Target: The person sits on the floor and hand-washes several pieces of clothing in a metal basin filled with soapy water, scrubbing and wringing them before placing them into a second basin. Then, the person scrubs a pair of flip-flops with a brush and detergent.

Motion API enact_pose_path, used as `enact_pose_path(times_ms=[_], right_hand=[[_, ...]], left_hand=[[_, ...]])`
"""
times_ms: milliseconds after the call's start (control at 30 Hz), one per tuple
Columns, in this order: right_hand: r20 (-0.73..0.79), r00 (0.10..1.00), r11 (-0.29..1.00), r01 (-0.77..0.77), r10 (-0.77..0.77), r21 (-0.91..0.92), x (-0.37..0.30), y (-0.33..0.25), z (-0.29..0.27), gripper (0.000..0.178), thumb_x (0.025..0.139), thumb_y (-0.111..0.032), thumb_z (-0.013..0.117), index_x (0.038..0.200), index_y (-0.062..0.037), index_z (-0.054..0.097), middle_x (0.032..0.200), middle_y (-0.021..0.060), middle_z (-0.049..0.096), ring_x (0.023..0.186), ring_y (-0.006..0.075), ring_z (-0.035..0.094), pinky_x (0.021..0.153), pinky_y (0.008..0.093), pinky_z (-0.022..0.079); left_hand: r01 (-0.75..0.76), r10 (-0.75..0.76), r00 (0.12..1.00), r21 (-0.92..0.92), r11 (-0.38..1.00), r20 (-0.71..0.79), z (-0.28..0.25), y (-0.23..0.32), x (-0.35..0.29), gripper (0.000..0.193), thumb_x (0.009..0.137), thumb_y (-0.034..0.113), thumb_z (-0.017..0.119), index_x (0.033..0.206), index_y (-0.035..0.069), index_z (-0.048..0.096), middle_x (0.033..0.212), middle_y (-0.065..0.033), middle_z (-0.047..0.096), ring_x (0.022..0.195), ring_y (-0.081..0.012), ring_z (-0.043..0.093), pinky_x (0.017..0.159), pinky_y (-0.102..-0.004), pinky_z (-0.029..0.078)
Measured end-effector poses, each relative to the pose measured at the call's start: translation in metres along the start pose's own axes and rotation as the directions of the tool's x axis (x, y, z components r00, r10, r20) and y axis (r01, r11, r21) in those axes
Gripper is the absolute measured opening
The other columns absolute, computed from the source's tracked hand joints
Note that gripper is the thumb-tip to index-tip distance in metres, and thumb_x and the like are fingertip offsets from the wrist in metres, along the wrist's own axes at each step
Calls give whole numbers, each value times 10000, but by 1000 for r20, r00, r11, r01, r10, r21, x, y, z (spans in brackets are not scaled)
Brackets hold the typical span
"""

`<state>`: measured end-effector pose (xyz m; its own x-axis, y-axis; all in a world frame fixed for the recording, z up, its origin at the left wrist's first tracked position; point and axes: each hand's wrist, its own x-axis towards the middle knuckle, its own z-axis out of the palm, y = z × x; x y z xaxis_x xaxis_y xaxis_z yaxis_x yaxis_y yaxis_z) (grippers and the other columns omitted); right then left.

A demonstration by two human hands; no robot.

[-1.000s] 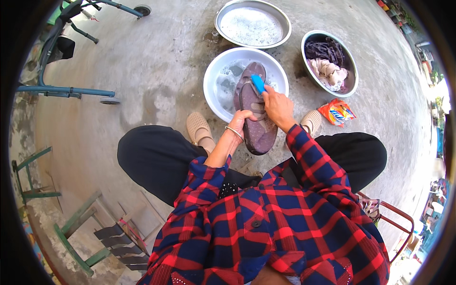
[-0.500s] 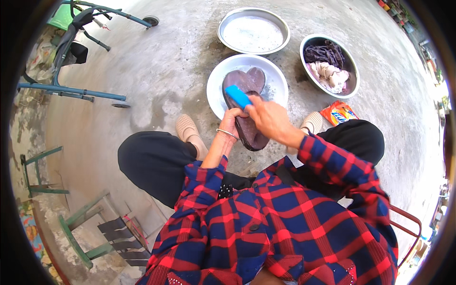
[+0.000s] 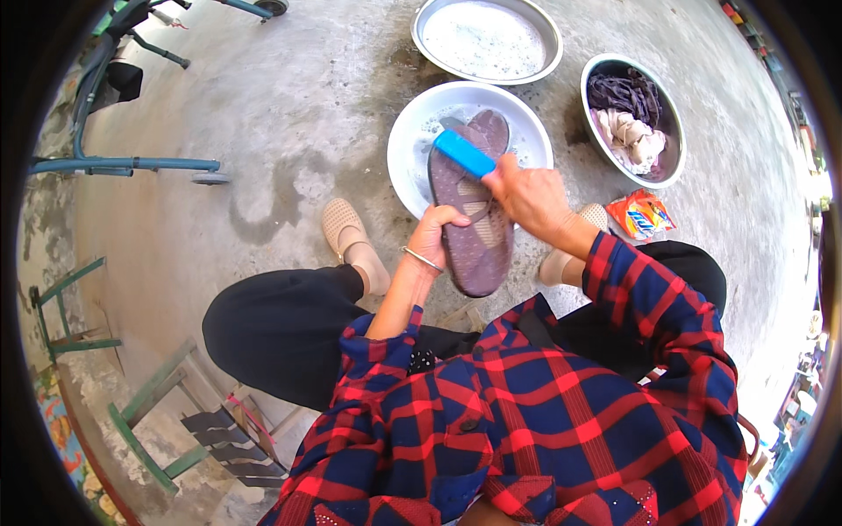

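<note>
A purple-brown sandal (image 3: 478, 259) is held across the near rim of the white basin (image 3: 405, 162), its left edge gripped by the left hand's (image 3: 431, 235) fingers. Over the basin, a blue tool (image 3: 465, 153), apparently a brush, is clasped in the right hand's (image 3: 537, 202) closed fingers. Right of the basin, clothes (image 3: 630, 136) are piled in a tub (image 3: 674, 152).

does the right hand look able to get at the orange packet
Probably yes: the orange packet lies on the floor near the right shoe, with nothing seen covering it. But the right hand holds a blue brush, so it may have to let go first.
</note>
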<state>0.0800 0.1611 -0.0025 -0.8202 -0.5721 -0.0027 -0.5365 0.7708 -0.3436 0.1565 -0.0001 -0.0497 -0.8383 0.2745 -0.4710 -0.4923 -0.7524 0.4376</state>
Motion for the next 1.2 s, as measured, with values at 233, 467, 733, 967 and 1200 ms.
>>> enact_pose_path(times_ms=[233,467,733,967,1200], right_hand=[[55,998,994,-10,4,113,-25,-16,-2,382,908,-359,473,862,17,420,518,189,554,472,367,579,434,457,446],[-35,990,988,-140,138,-64,5,18,-3,362,917,-347,450,842,6,439,522,177,572,492,351,601,451,437,468],[-116,989,991,-106,95,-85,9,20,-8,378,912,-360,465,852,13,442,521,170,578,463,334,594,428,438,464],[-63,996,998,68,-66,20,-25,-10,4,380,908,-359,475,855,16,442,515,170,563,477,339,595,441,439,464],[-44,992,989,-124,120,-80,-7,8,0,362,900,-347,487,826,5,447,516,190,566,470,346,590,452,447,468]], left_hand=[[16,-14,998,29,999,-62,2,1,12,384,653,5,523,1030,3,602,945,-87,641,876,-211,623,824,-334,502],[62,-62,998,16,998,16,13,-8,13,440,649,-17,520,1087,-46,558,967,-120,637,851,-219,641,798,-347,524],[38,-39,999,34,999,34,13,-8,7,403,659,-12,508,1057,-52,554,931,-120,630,808,-218,636,760,-354,534],[-32,34,997,33,999,-71,8,6,1,396,647,-1,520,1037,-59,563,936,-124,629,803,-224,636,788,-359,529],[-22,22,1000,-10,1000,17,10,0,-1,440,650,2,514,1081,-78,548,990,-154,630,862,-261,639,821,-384,524]])
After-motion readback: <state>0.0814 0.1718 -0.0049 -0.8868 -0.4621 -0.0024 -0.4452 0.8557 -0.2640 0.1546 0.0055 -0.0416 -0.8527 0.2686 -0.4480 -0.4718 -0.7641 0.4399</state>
